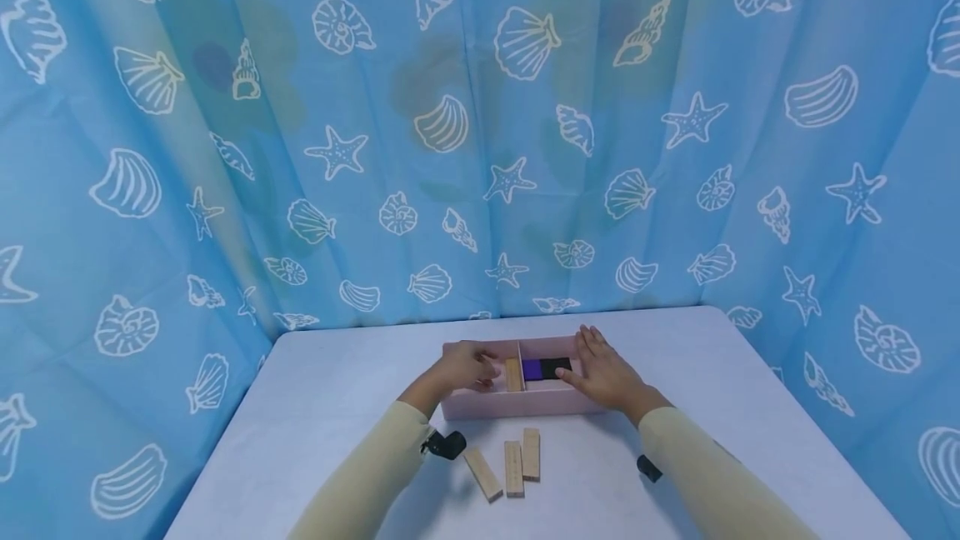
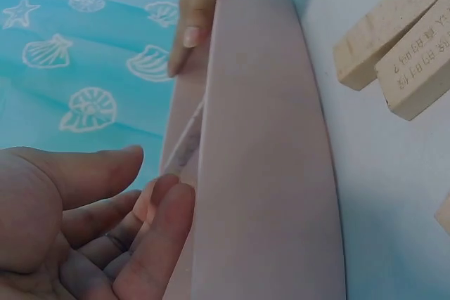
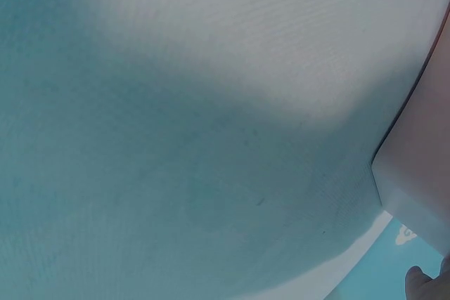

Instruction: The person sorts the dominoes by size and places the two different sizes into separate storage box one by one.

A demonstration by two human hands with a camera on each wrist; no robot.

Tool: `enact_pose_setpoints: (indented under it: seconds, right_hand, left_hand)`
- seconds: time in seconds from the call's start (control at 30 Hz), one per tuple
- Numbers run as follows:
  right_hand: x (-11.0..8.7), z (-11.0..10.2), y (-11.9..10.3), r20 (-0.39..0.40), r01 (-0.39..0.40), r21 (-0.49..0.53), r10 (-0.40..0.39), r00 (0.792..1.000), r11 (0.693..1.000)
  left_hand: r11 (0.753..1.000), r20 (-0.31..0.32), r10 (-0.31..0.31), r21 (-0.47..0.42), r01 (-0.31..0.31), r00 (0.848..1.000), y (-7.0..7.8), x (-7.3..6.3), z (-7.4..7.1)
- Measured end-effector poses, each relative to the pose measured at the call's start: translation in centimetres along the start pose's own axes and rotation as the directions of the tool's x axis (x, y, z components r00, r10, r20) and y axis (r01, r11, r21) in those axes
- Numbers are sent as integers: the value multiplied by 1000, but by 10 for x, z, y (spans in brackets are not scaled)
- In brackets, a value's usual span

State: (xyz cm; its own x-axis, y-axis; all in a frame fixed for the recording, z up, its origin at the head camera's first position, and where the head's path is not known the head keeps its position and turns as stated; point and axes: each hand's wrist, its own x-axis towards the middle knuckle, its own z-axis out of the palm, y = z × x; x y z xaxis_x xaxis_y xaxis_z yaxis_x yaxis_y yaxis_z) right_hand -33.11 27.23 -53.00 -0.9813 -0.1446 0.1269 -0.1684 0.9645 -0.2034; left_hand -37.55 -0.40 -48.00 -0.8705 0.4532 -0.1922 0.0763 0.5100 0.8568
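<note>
A pink box (image 1: 517, 405) with a divider (image 1: 521, 365) stands on the table. Over its left compartment is my left hand (image 1: 463, 367), its fingers loosely bent and nothing between them; in the left wrist view the left hand (image 2: 105, 237) has its fingertips inside the near wall. One wooden block (image 1: 513, 375) lies in that compartment, along the divider. In the right compartment lie a purple block (image 1: 532, 369) and a black block (image 1: 556, 368). My right hand (image 1: 609, 373) rests with straight fingers on the box's right end.
In front of the box three wooden blocks lie on the white table (image 1: 337, 407): a slanted block (image 1: 483, 474), a middle block (image 1: 513, 469) and a right block (image 1: 531, 454). Printed characters show on one. A blue shell-patterned curtain (image 1: 480, 148) hangs behind the table.
</note>
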Motion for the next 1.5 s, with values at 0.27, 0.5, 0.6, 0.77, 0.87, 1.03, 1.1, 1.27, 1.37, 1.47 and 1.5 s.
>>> enact_pose_setpoints:
  seconds: [0.27, 0.5, 0.6, 0.77, 0.87, 1.03, 1.1, 1.27, 1.37, 1.47, 1.5]
  right_hand:
    - [1, 1, -1, 9, 0, 11, 0, 1000, 1000]
    - [2, 3, 0, -10, -2, -3, 2, 1000, 1000]
    - [1, 4, 0, -7, -12, -1, 12, 1000, 1000]
    - [-1, 4, -2, 6, -16, 13, 16, 1000, 1000]
    - [-2, 2, -3, 6, -10, 9, 10, 1000, 1000]
    - [1, 0, 0, -1, -3, 5, 3, 1000, 1000]
    - [2, 0, 0, -3, 0, -2, 0, 1000, 1000]
    - [2, 0, 0, 2, -4, 0, 4, 1000, 1000]
    - [2, 1, 0, 10, -13, -4, 13, 1000, 1000]
    - [1, 1, -1, 11, -13, -8, 13, 1000, 1000]
    - [1, 1, -1, 10, -12, -10, 12, 1000, 1000]
  left_hand:
    - [997, 16, 70, 12, -70, 997, -12, -20, -11]
    - [992, 11, 116, 45, -116, 993, -16, -36, -16]
    - [990, 2, 113, 83, -112, 994, -18, -45, -16]
    - [992, -17, 107, 70, -105, 994, -25, -59, -14]
    - [995, -16, 101, 22, -101, 995, -30, -65, -12]
    - [994, -6, 102, -46, -103, 995, -34, -72, -8]
    - [995, -4, 97, -39, -97, 995, -35, -75, -5]
    - [996, -6, 64, 65, -64, 998, -43, -83, 5]
    - [993, -17, 23, 120, -21, 1000, -49, -85, 10]
    - [990, -28, -24, 141, 28, 999, -55, -86, 14]
    - [988, -33, -37, 146, 41, 999, -56, -87, 15]
